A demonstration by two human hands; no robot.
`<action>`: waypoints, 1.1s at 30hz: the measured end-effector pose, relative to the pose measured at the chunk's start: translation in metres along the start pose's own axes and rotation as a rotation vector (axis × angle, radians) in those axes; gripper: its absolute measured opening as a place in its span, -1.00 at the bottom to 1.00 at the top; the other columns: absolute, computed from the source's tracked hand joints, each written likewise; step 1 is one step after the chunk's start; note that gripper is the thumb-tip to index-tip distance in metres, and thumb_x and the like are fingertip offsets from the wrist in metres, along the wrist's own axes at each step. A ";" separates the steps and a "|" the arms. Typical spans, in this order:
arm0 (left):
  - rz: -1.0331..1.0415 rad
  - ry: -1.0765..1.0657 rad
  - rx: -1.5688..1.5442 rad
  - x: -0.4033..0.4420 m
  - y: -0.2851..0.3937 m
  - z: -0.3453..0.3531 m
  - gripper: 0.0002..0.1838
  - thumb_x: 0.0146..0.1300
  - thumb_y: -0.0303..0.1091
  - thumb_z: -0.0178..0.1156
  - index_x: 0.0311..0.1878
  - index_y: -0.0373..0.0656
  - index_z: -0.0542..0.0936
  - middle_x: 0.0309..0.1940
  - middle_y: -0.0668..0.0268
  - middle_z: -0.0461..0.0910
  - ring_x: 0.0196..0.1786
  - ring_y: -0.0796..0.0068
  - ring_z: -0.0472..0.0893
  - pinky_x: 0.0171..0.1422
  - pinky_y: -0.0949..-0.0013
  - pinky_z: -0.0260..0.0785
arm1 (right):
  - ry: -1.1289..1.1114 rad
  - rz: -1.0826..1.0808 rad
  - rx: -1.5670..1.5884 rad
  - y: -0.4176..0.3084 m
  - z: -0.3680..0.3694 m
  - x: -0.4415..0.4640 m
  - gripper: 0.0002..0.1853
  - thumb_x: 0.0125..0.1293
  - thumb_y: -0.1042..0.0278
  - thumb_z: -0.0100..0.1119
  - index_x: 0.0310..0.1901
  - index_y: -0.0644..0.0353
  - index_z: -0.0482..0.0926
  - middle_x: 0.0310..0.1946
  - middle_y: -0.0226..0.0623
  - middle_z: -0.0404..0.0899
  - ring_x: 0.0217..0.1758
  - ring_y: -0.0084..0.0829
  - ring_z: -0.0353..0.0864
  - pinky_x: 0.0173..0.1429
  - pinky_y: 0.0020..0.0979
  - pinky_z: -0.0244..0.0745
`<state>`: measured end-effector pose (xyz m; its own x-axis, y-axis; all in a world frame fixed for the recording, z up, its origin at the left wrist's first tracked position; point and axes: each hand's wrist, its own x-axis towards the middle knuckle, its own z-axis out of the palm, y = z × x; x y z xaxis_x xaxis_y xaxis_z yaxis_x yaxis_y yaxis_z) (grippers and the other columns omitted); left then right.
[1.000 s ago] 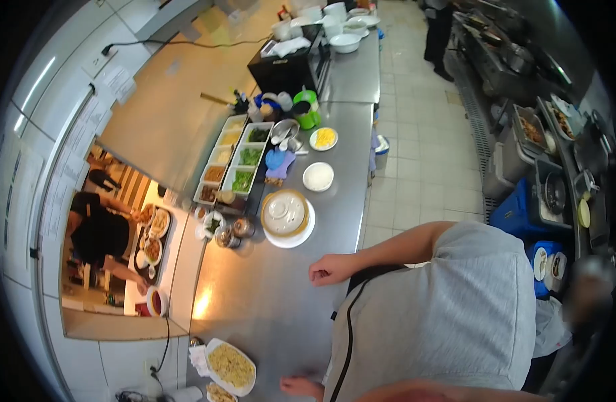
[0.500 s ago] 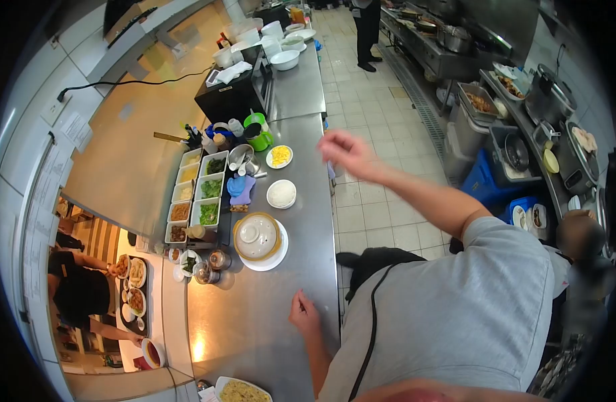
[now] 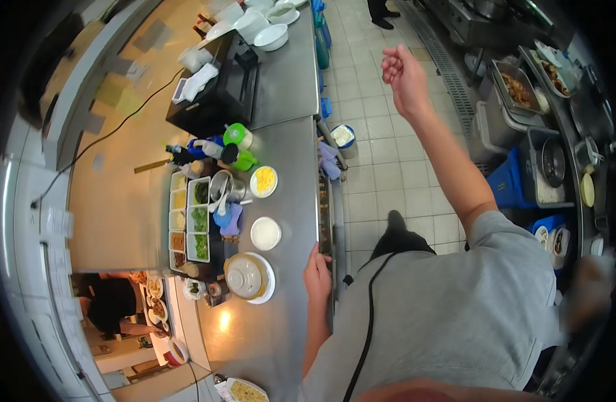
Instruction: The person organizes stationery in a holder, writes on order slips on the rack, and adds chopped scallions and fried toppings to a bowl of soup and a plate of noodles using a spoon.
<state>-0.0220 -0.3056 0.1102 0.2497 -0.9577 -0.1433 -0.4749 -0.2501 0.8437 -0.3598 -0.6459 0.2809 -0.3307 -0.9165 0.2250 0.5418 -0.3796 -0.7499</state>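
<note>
From my remote seat: far L, garnish tubs point(image 3: 188, 224) on desk point(image 3: 254, 335). Lidded pot point(image 3: 246, 276) on white plate point(image 3: 270, 281), in from edge, near L hand; white bowl point(image 3: 279, 236) just beside plate. L hand point(image 3: 318, 273) at desk edge, fingers bent; can't tell if gripping. R hand point(image 3: 405, 82) raised over floor point(image 3: 365, 167), half-curled, nothing visible in it. Step, I'd judge: L hand busy at edge, pot untouched. Reaching pot calls for R hand clearing edge. Room: tiled aisle betw desk & blue crate point(image 3: 512, 181).
</note>
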 end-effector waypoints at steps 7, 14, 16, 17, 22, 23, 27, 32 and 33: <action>-0.179 -0.289 0.156 0.107 0.035 0.074 -0.41 0.73 0.02 -0.08 0.51 -0.24 0.49 -0.17 0.09 0.78 -0.30 0.36 0.75 -0.05 0.24 0.62 | -0.413 0.598 -0.338 0.081 -0.059 -0.011 -0.64 0.63 -0.06 0.15 0.06 0.09 0.63 -0.29 -0.44 0.65 -0.26 -0.60 0.56 -0.18 -0.45 0.47; -0.386 -0.421 -0.112 0.228 0.024 0.125 -0.36 0.73 0.11 -0.06 0.50 -0.27 0.48 -0.08 0.20 0.74 -0.22 0.50 0.66 -0.10 0.38 0.55 | -0.741 0.387 -0.528 0.100 -0.083 0.091 -0.57 0.63 -0.07 0.23 0.10 0.20 0.63 -0.27 -0.46 0.64 -0.22 -0.60 0.58 -0.14 -0.40 0.52; -0.383 -0.532 -0.167 0.296 0.021 0.143 -0.33 0.73 0.16 -0.07 0.52 -0.26 0.46 -0.03 0.23 0.72 -0.14 0.53 0.65 -0.05 0.38 0.55 | -0.709 0.357 -0.629 0.085 -0.088 0.146 -0.55 0.62 -0.09 0.24 0.10 0.21 0.63 -0.26 -0.41 0.67 -0.19 -0.55 0.61 -0.11 -0.37 0.55; -0.352 -0.572 -0.202 0.336 0.031 0.156 -0.31 0.72 0.18 -0.08 0.53 -0.26 0.44 0.01 0.22 0.71 -0.11 0.51 0.66 -0.01 0.37 0.56 | -0.708 0.309 -0.683 0.078 -0.089 0.171 -0.55 0.61 -0.10 0.24 0.10 0.20 0.63 -0.23 -0.37 0.68 -0.19 -0.52 0.63 -0.10 -0.36 0.56; -0.117 -0.570 -0.291 0.523 0.146 0.229 -0.34 0.70 0.18 -0.04 0.39 -0.27 0.59 -0.01 0.15 0.76 -0.04 0.45 0.69 0.05 0.33 0.56 | -0.724 0.280 -0.939 0.054 -0.085 0.289 -0.53 0.67 -0.08 0.14 0.21 0.22 0.60 -0.12 -0.32 0.68 -0.06 -0.49 0.59 0.08 -0.36 0.52; -0.029 -0.547 -0.306 0.561 0.166 0.240 -0.33 0.70 0.18 -0.06 0.41 -0.29 0.58 0.04 0.10 0.76 0.02 0.34 0.71 0.14 0.28 0.56 | -0.693 0.305 -0.944 0.063 -0.092 0.310 -0.42 0.63 -0.24 0.13 0.24 0.19 0.62 0.00 -0.13 0.73 0.03 -0.31 0.67 0.13 -0.23 0.59; 0.264 -0.434 -0.308 0.707 0.265 0.280 -0.24 0.72 0.20 -0.15 0.51 -0.37 0.46 0.36 -0.08 0.63 0.41 0.05 0.60 0.54 0.10 0.38 | -0.676 0.450 -1.070 0.088 -0.105 0.366 -0.30 0.65 -0.32 0.04 0.34 0.28 0.55 0.15 -0.04 0.68 0.16 -0.20 0.66 0.26 -0.18 0.56; 0.567 -0.208 0.015 0.823 0.412 0.279 -0.26 0.73 0.13 -0.19 0.52 -0.42 0.44 0.54 -0.18 0.44 0.63 -0.10 0.37 0.71 0.08 0.14 | -0.630 0.589 -1.070 0.127 -0.160 0.423 -0.18 0.64 -0.41 -0.06 0.44 0.29 0.48 0.32 0.02 0.59 0.37 -0.13 0.57 0.39 -0.19 0.51; 0.568 -0.223 0.062 0.849 0.427 0.278 -0.24 0.73 0.14 -0.20 0.53 -0.43 0.43 0.55 -0.18 0.42 0.64 -0.11 0.35 0.72 0.08 0.12 | -0.622 0.624 -1.070 0.137 -0.173 0.440 -0.14 0.63 -0.45 -0.10 0.48 0.29 0.45 0.38 0.02 0.55 0.44 -0.12 0.53 0.42 -0.19 0.49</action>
<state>-0.2476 -1.2647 0.2053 -0.2368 -0.9487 0.2096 -0.5316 0.3071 0.7894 -0.5644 -1.0798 0.1695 0.2928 -0.9095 -0.2950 -0.4724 0.1306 -0.8716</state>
